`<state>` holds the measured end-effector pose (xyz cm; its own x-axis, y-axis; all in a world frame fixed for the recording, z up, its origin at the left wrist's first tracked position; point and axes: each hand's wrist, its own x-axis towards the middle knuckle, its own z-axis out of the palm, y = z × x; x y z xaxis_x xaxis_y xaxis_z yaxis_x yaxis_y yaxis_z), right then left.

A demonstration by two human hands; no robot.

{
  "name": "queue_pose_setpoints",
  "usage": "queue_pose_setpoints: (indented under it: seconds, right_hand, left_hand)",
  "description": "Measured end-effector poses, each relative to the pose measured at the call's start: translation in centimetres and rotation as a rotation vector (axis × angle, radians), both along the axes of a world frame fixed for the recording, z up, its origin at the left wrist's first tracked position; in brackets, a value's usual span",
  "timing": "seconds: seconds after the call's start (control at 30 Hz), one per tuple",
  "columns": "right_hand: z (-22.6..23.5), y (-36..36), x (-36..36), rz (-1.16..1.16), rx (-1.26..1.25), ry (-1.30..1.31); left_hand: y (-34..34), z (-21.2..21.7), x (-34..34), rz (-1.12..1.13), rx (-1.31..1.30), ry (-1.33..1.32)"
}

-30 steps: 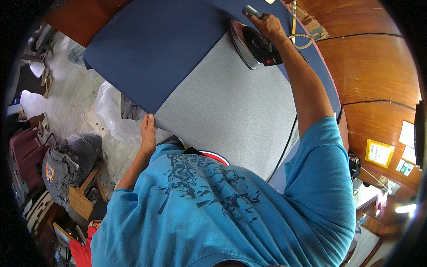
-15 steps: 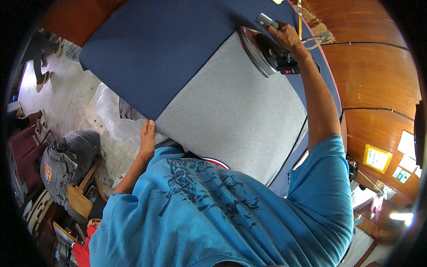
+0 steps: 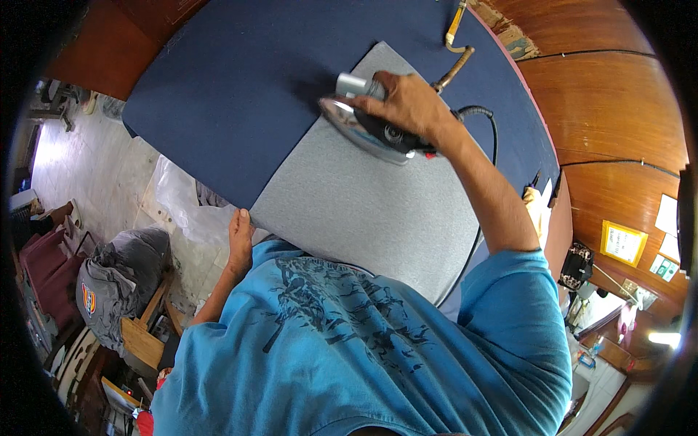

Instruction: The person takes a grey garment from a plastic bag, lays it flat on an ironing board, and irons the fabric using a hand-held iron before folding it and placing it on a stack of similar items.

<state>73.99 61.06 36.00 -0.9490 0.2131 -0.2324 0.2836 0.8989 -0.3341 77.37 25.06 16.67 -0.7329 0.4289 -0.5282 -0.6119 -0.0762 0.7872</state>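
A grey fabric piece [image 3: 363, 211] lies flat over the dark blue padded table [image 3: 218, 109], its near end reaching my shirt. Around the handle of a clothes iron [image 3: 367, 142] my right hand [image 3: 411, 105] is closed. The iron rests on the upper left part of the cloth, its shiny tip pointing left past the cloth's edge. My left hand [image 3: 241, 232] pinches the cloth's near left corner between thumb and fingers at the table edge.
A black cord [image 3: 494, 134] and a hose [image 3: 454, 69] trail from the iron toward the far right. Clear plastic sheeting [image 3: 182, 200] hangs below the table's left edge. Wooden panelling [image 3: 603, 109] runs along the right. A dark grey bag [image 3: 109, 287] sits at lower left.
My right hand has brought the iron leftward and nearer across the cloth, from its far right edge. My left hand stays at the corner. The person at far left is mostly out of view.
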Motion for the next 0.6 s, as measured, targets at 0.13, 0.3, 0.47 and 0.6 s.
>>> queue_pose_setpoints:
  seconds: [0.13,0.3,0.47,0.6]
  right_hand:
    - [0.2,-1.3,0.4,-0.026,0.074,0.023]
    - [-0.1,1.4,-1.7,-0.188,0.007,0.065]
    - [0.2,0.5,0.6,0.269,0.063,0.027]
    - [0.1,-0.4,-0.5,0.116,0.137,0.033]
  left_hand:
    - [0.8,1.6,-0.1,0.069,-0.055,-0.018]
    - [-0.1,-0.2,0.1,0.079,-0.087,0.096]
    - [-0.5,-1.0,0.1,0.053,-0.092,0.128]
    - [0.6,0.3,-0.2,0.227,-0.450,0.730]
